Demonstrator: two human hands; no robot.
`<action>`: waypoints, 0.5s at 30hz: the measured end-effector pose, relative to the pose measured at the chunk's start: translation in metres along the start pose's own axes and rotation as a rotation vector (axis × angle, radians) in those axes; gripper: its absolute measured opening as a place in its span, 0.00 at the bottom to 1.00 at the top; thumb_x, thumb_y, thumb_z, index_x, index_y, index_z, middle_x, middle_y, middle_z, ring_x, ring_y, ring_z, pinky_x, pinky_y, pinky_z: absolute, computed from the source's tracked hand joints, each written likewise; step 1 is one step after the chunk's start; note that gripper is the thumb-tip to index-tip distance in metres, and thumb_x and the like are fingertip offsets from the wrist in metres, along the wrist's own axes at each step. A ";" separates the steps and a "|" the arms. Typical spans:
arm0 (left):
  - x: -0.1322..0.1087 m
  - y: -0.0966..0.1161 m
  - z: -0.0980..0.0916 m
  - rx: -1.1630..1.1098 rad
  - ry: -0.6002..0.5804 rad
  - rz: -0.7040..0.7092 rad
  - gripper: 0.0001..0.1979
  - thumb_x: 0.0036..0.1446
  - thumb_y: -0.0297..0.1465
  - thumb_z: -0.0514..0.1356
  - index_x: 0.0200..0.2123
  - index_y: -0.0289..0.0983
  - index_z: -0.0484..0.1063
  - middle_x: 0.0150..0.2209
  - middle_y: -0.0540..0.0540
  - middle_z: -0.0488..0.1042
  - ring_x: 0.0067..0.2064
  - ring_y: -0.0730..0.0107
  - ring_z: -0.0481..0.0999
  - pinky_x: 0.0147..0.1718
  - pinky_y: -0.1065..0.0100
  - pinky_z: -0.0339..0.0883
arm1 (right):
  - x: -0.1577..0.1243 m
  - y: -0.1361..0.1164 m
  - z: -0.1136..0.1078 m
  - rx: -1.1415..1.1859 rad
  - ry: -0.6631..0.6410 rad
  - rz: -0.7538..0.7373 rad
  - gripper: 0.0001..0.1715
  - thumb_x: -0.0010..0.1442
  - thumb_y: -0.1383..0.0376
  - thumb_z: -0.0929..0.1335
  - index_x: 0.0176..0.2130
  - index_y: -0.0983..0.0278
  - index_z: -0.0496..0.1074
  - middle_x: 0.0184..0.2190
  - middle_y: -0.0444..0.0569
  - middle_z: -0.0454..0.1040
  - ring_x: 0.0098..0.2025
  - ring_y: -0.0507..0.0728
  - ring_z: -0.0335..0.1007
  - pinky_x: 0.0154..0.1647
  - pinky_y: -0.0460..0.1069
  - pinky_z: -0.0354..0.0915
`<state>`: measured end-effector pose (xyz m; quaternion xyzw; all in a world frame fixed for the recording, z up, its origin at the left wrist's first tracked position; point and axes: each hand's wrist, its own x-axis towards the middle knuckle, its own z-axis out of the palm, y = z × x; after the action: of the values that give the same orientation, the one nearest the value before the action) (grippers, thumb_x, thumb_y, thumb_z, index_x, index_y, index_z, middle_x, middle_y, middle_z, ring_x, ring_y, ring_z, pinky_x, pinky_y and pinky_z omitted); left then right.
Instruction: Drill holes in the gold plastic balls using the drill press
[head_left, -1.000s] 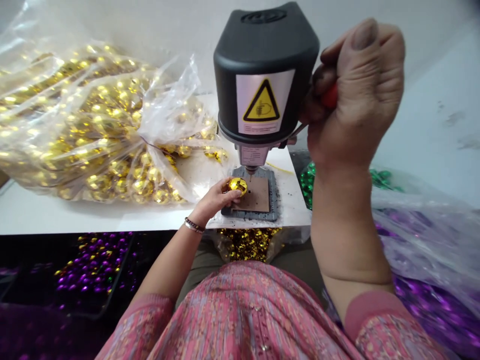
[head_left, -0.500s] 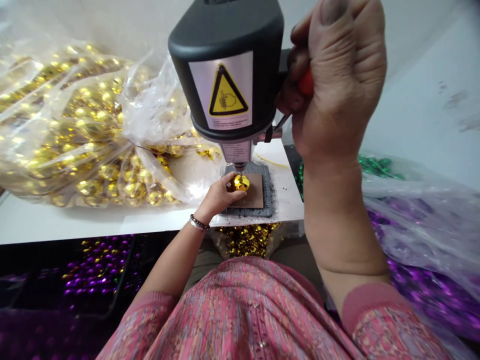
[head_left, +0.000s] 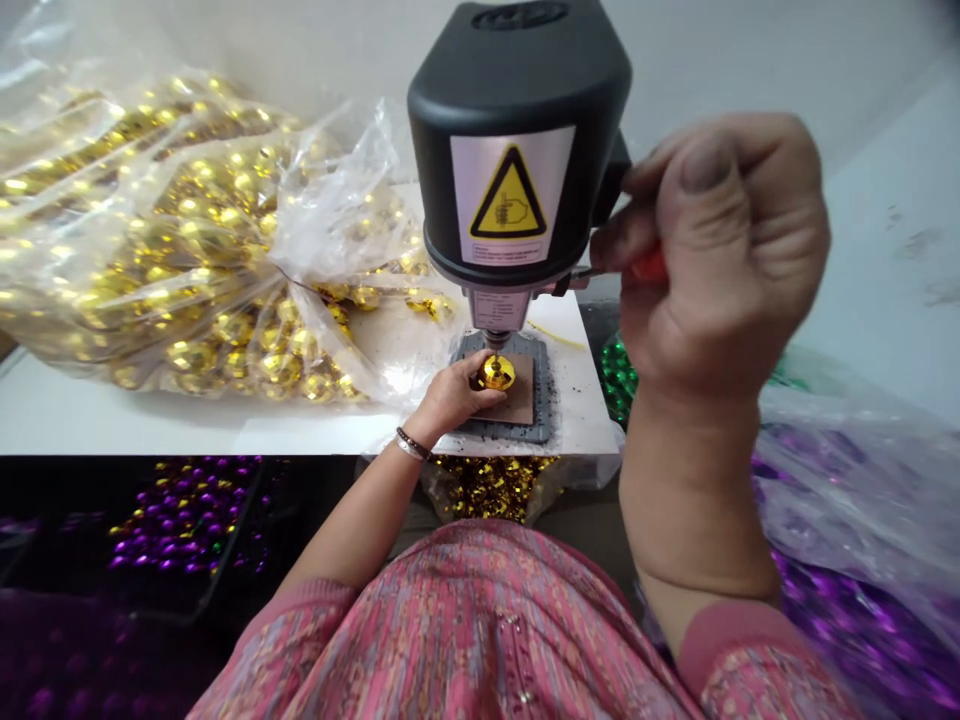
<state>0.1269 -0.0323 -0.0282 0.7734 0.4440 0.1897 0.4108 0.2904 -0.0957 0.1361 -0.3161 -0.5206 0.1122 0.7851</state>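
A small black drill press [head_left: 517, 110] stands over the table, its bit pointing down. Directly under the bit, my left hand [head_left: 454, 392] pinches a shiny gold ball [head_left: 497, 372] between thumb and fingers. The ball rests on a brown square board [head_left: 519, 395], which lies on the grey press base [head_left: 541, 430]. Whether the bit is inside the ball or only touching its top, I cannot tell. High on the right, my right hand [head_left: 727, 240] is wrapped round the red-ended lever [head_left: 649, 264] of the press.
Clear plastic bags of gold balls [head_left: 187, 250] fill the table's left. Dark specks lie round the base on the white table [head_left: 315, 435]. Gold pieces [head_left: 495, 485] sit in a bag below the edge. Purple bags [head_left: 862, 620], green beads [head_left: 619, 375] and a dark crate of purple beads [head_left: 184, 515] flank me.
My right hand has come down with the lever. The view has shifted, so the press appears farther right and lower. My left hand still holds the gold ball under the bit.
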 end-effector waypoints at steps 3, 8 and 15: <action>0.000 0.000 0.000 -0.032 -0.009 0.035 0.33 0.49 0.32 0.71 0.60 0.38 0.73 0.49 0.43 0.82 0.47 0.60 0.79 0.49 0.61 0.71 | -0.025 -0.003 -0.005 -0.080 0.008 0.021 0.11 0.64 0.60 0.66 0.31 0.61 0.73 0.18 0.37 0.64 0.20 0.42 0.59 0.23 0.42 0.56; 0.000 0.001 -0.001 -0.038 -0.002 0.034 0.31 0.49 0.31 0.71 0.58 0.39 0.75 0.48 0.43 0.82 0.47 0.60 0.80 0.49 0.62 0.72 | -0.053 0.007 -0.011 -0.157 0.040 -0.034 0.10 0.64 0.59 0.66 0.33 0.57 0.75 0.17 0.36 0.64 0.18 0.42 0.57 0.21 0.44 0.57; -0.002 0.003 -0.001 -0.014 -0.012 0.040 0.32 0.51 0.32 0.70 0.61 0.38 0.72 0.53 0.44 0.81 0.50 0.60 0.79 0.52 0.63 0.70 | -0.065 0.023 -0.014 -0.143 0.097 -0.102 0.10 0.64 0.57 0.66 0.35 0.56 0.75 0.19 0.38 0.65 0.19 0.44 0.59 0.26 0.46 0.62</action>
<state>0.1267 -0.0347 -0.0251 0.7803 0.4247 0.1963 0.4149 0.2786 -0.1157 0.0701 -0.3494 -0.5043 0.0192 0.7894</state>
